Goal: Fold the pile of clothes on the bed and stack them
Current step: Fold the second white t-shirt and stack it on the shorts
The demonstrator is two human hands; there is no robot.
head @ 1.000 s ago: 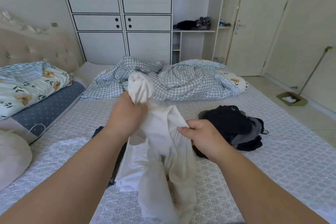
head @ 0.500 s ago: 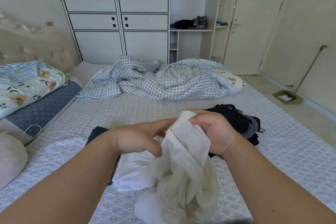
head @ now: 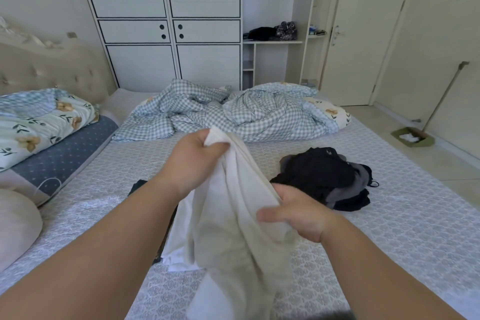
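While the left hand (head: 192, 161) pinches the white garment (head: 233, 215) high and the right hand (head: 298, 215) grips lower, its bunched tail could tangle, spoiling the fold.

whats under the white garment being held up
Under the white garment lies a flat white cloth on the bed, with a dark garment peeking out beside the left forearm. How far either one reaches under the hanging fabric is hidden.
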